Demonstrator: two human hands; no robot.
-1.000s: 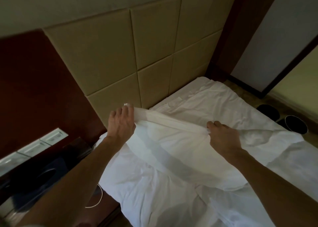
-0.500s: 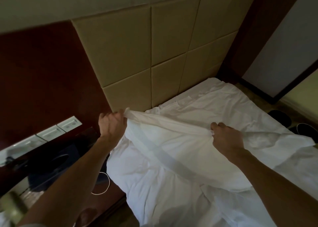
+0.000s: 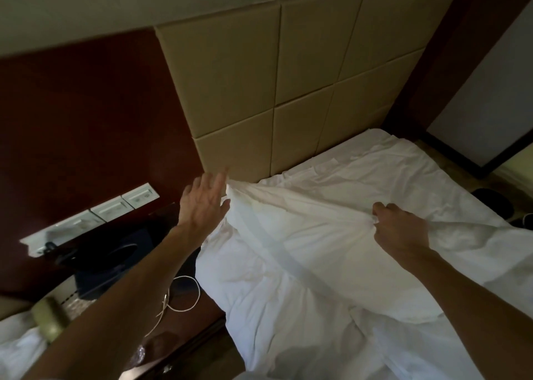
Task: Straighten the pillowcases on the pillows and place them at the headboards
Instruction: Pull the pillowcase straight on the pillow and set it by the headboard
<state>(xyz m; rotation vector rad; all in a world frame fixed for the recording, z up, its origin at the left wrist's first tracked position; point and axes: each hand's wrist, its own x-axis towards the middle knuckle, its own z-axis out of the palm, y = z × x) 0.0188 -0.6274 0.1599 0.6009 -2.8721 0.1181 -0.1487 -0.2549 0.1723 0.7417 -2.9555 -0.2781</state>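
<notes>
A white pillow in its pillowcase (image 3: pixel 311 235) lies across the head of the bed, just below the beige padded headboard (image 3: pixel 288 91). My left hand (image 3: pixel 203 204) is at the pillow's left corner with fingers spread apart, touching the cloth but not gripping it. My right hand (image 3: pixel 399 229) is closed on a bunched fold of the pillowcase along its upper edge. White wrinkled bedding (image 3: pixel 375 178) covers the mattress around the pillow.
A dark wooden nightstand (image 3: pixel 121 253) stands left of the bed with a white cable (image 3: pixel 184 296) and dark objects on it. White wall switches (image 3: pixel 112 209) sit on the red-brown panel. Dark slippers (image 3: pixel 493 204) lie on the floor at the far right.
The pillow's left end shifted left toward the nightstand. My left hand has let go of the corner and spread its fingers. The right hand keeps its grip.
</notes>
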